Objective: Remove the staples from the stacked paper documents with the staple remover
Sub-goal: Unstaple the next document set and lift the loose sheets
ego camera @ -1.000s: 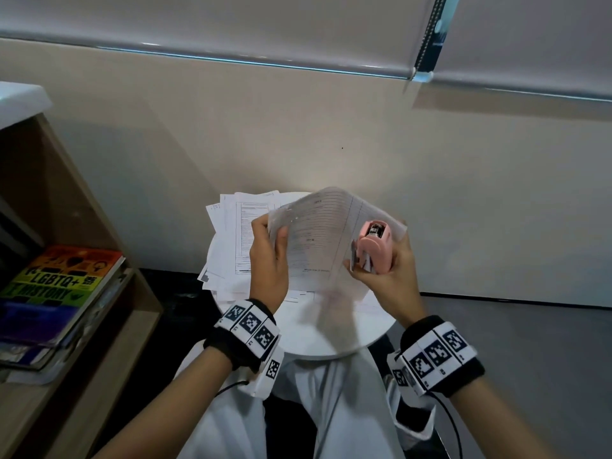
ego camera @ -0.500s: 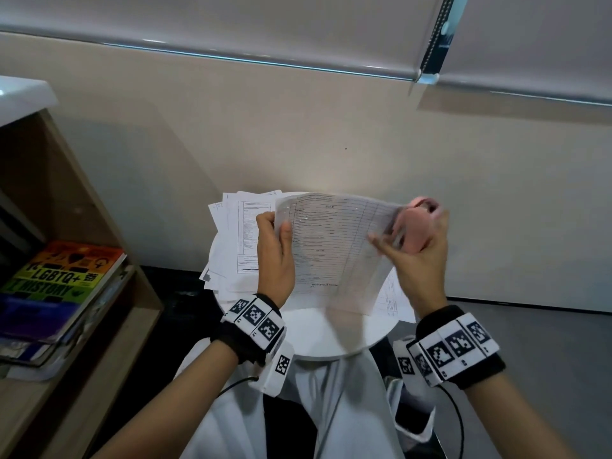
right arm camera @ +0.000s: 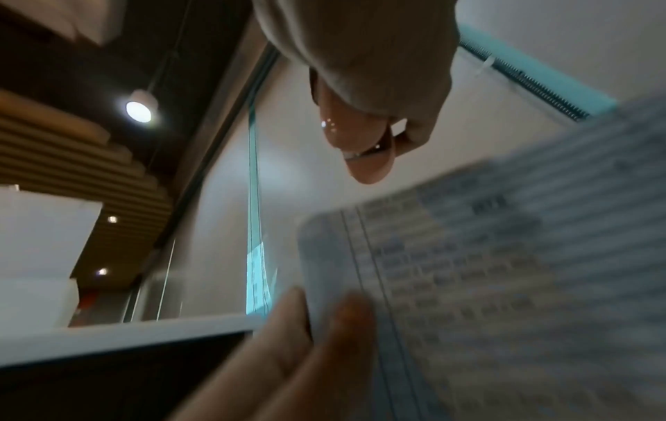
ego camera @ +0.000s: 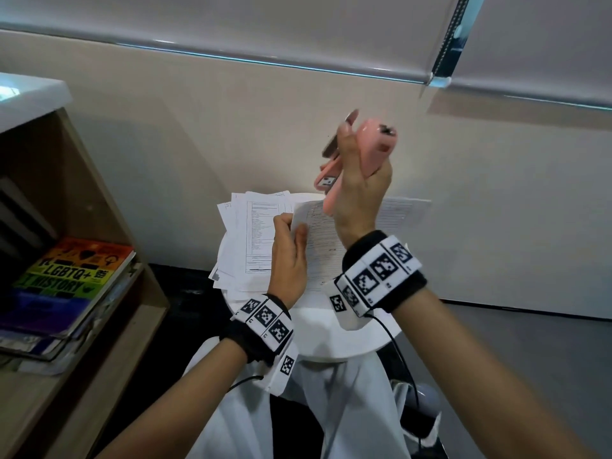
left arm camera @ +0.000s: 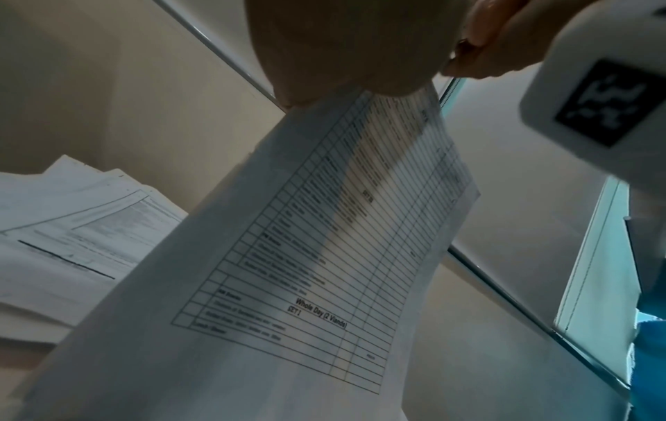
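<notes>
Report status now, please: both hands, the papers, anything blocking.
Left hand pinches document corner. Right hand grips pink staple remover, raised clear of paper. Nothing blocking.

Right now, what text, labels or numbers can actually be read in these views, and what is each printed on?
"LGBTQ+ HISTORY" on the rainbow book cover on the wooden shelf.
"Whole Day (2 Viands)" on the printed form pinched by the left hand.
"SET I" below it on the same form.
Other rows of the form: too blurred to read.
Paper stack on the white table: print too small.
Wristband markers: coded patterns, no words.
</notes>
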The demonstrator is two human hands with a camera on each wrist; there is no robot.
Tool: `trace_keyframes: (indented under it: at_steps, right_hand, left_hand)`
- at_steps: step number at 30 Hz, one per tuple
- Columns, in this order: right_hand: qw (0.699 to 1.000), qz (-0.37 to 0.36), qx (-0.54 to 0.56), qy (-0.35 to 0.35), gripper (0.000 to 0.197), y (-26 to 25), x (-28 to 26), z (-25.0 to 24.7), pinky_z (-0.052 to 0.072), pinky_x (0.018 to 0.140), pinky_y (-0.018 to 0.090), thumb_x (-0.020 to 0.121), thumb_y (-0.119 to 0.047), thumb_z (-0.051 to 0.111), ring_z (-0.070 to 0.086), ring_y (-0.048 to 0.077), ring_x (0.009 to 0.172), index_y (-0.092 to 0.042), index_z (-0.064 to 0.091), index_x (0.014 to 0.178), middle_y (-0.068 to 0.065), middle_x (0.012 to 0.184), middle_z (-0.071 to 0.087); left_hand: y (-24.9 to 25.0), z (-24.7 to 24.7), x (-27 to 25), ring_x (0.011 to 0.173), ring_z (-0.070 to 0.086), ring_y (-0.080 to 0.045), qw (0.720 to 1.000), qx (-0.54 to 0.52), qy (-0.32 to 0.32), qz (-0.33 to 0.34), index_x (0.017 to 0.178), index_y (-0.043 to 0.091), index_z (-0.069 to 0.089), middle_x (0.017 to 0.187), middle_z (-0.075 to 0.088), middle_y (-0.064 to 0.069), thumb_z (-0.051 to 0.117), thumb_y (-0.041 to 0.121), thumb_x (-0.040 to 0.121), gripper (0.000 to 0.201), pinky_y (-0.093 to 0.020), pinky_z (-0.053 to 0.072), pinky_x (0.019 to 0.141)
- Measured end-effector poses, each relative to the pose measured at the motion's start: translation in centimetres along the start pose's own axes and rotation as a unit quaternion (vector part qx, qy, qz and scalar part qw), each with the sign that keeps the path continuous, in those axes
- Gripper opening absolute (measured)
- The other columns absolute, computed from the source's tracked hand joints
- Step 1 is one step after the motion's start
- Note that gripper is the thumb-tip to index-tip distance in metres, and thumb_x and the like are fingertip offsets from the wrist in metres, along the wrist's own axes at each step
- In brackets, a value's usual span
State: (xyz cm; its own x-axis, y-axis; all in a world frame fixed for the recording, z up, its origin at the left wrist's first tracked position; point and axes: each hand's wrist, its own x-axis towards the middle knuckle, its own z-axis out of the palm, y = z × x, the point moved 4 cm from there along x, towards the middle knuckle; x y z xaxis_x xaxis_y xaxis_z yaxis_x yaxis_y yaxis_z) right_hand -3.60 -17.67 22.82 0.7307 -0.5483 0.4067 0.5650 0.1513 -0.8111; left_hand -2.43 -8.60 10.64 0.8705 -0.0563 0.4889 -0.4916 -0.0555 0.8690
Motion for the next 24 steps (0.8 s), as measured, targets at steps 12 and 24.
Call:
trace_keyframes:
  at_steps: [12, 24]
  right_hand:
    - [0.994, -0.07, -0.083, -0.001, 0.029, 3.0, -0.6, 0.7, 0.047, 0.05, 0.043, 0.077, -0.044, 0.065, 0.054, 0.028, 0.049, -0.019, 0.056, 0.065, 0.012, 0.056, 0.057]
    - [0.985, -0.122, -0.122, 0.015, 0.023, 1.8, 1.5, -2.2, 0.051, 0.074, 0.057, 0.08, -0.051, 0.068, 0.063, 0.038, 0.074, -0.031, 0.067, 0.092, 0.011, 0.083, 0.067]
  left_hand:
    - [-0.2, 0.1, 0.7, 0.073, 0.048, 0.002, 1.0, 0.014, -0.006, 0.005, 0.093, 0.03, 0.034, 0.084, 0.045, 0.009, 0.037, 0.013, 0.101, 0.019, -0.028, 0.044, 0.069]
    - [0.8, -0.4, 1.6, 0.063, 0.054, 0.008, 0.998, 0.063, -0.009, -0.011, 0.096, 0.01, 0.035, 0.075, 0.048, 0.013, 0.035, 0.019, 0.101, 0.01, -0.016, 0.045, 0.061]
